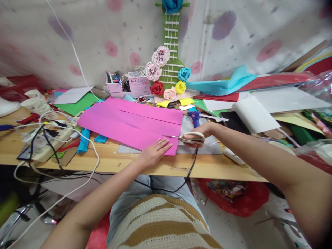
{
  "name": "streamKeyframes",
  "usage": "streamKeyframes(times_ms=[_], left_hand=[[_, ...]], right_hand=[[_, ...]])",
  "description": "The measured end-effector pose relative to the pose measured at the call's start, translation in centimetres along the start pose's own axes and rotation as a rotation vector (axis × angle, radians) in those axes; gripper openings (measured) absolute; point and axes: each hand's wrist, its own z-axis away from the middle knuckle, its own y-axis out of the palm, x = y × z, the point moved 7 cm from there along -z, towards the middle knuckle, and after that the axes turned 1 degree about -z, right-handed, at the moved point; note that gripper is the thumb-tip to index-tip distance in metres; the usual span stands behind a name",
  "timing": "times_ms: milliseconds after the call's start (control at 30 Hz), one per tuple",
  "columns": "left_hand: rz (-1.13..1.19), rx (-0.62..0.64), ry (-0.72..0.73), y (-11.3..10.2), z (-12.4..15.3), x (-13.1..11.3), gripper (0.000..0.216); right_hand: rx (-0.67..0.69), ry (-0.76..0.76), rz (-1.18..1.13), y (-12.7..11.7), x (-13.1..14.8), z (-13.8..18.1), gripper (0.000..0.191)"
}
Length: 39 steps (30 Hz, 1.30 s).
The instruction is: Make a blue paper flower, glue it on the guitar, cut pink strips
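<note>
A large pink paper sheet (pixel 129 121) lies across the wooden table (pixel 109 160), over a grey cutting mat (pixel 207 147). My left hand (pixel 155 152) rests flat on the sheet's near right corner, fingers stretched out. My right hand (pixel 201 133) is closed round the cream handles of a pair of scissors (pixel 188 138). The blades point left into the right edge of the pink sheet. An earlier cut line runs along the sheet's upper part.
Paper flowers (pixel 160 69) and a green paper guitar (pixel 171 45) stand at the back. A blue glue gun (pixel 195 117) lies behind my right hand. Coloured sheets pile up at the right, a power strip (pixel 49 141) with cables and paper cups (pixel 36 100) at the left.
</note>
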Motion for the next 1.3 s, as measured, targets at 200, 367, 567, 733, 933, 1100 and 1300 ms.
streamKeyframes(times_ms=[200,367,567,733,933,1100,1300], left_hand=[[0.010,0.017,-0.001,0.1,0.0,0.0,0.046],[0.042,0.019,-0.029,0.1,0.1,0.2,0.044],[0.140,0.102,-0.141,0.7,0.0,0.8,0.042],[0.172,0.144,-0.177,1.0,-0.1,1.0,0.042],[0.204,0.088,-0.176,0.4,0.0,1.1,0.043],[0.218,0.017,-0.151,-0.2,-0.1,0.9,0.044],[0.192,-0.005,-0.100,-0.5,0.0,0.6,0.046]], right_hand=[[-0.024,-0.048,-0.013,-0.2,-0.1,-0.2,0.063],[-0.056,-0.046,-0.028,-0.6,-0.5,-0.4,0.058],[-0.101,-0.039,-0.020,-0.9,-0.7,-0.4,0.062],[-0.085,0.061,-0.015,-0.5,-0.7,0.2,0.071],[-0.104,0.119,0.058,-0.4,0.4,1.5,0.068],[-0.085,0.081,0.083,0.0,1.6,1.7,0.068],[-0.049,0.035,0.119,0.0,2.1,0.3,0.075]])
